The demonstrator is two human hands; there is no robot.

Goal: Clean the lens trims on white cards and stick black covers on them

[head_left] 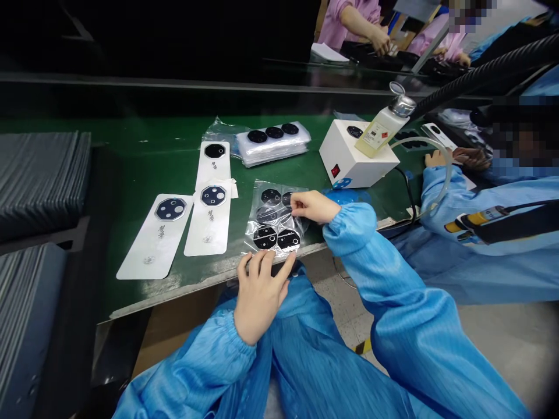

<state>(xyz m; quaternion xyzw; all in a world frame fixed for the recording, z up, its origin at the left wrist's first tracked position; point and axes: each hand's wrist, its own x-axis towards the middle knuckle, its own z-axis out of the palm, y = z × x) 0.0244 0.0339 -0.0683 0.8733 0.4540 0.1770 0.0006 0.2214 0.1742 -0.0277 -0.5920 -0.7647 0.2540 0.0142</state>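
A clear plastic sheet [251,230] holding several black disc-shaped camera lens covers [264,237] lies at the table's near edge. My right hand [317,206] is over the sheet's right side, thumb and fingertips pinched together; what they grip is too small to make out. It partly covers one of the black discs. My left hand [261,294] rests its spread fingertips along the sheet's near edge and grips nothing. To the left lie white phone-back-shaped panels, a front one [207,235], a far one [212,166] and a left one [152,247], each with a dark camera disc.
Behind the sheet sits a stack of clear plastic packs [275,152] topped with black discs. A white box [349,154] with a red switch carries a tilted pump bottle [384,131]. Grey stacked sheets [41,174] stand at left. A co-worker's blue sleeve [441,186] is at right.
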